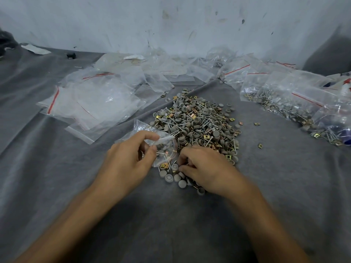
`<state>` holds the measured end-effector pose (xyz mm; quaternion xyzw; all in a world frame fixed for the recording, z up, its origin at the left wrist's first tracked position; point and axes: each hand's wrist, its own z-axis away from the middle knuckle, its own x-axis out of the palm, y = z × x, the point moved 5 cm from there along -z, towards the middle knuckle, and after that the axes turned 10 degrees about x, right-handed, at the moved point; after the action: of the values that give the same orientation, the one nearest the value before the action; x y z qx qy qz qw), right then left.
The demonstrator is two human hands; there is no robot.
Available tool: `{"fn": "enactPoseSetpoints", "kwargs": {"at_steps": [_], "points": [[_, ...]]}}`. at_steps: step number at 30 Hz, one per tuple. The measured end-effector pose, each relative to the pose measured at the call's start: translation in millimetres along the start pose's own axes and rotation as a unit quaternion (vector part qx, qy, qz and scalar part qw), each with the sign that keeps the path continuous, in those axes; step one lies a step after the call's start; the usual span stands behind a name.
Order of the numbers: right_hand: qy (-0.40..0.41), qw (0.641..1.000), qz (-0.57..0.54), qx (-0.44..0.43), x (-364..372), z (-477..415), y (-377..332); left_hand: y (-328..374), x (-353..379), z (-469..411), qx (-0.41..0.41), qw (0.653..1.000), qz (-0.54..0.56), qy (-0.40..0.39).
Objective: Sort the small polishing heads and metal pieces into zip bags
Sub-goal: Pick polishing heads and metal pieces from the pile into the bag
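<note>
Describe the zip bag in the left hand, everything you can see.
The zip bag is small, made of clear thin plastic, crinkled and glossy. The left hand pinches it near its mouth, which gapes rightward at the near edge of the pile of parts. Through it show a screw and a gold-coloured clip. Its far corner sticks up beyond the hand.

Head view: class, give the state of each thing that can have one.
left hand: pinches the small zip bag at its mouth.
small zip bag: open, few pieces inside.
right hand: fingers curled in the heap; grip unclear.
heap: loose, unsorted, on the cloth.
left bags: flat, apparently empty.
right bags: hold pieces.
</note>
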<state>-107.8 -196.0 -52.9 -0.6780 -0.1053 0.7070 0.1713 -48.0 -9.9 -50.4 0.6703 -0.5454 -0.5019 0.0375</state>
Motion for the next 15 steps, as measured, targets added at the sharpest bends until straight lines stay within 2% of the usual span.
{"fn": "enactPoseSetpoints", "kwargs": {"at_steps": [4,8,11,15], "points": [[0.021,0.991,-0.132,0.004,-4.9,6.0,4.4,2.4,-2.0,-0.6,-0.003,1.0,0.001,-0.006],[0.067,0.954,-0.292,-0.004,-14.0,9.6,-0.1,4.8,-1.9,-1.7,-0.01,1.0,0.005,-0.011],[0.074,0.936,-0.343,-0.01,-9.6,4.1,-10.7,5.1,-0.7,-1.1,-0.009,1.0,0.005,-0.012],[0.061,0.937,-0.345,-0.005,-1.5,-3.3,-19.2,4.8,-1.9,-2.3,0.004,1.0,-0.001,-0.011]]}}
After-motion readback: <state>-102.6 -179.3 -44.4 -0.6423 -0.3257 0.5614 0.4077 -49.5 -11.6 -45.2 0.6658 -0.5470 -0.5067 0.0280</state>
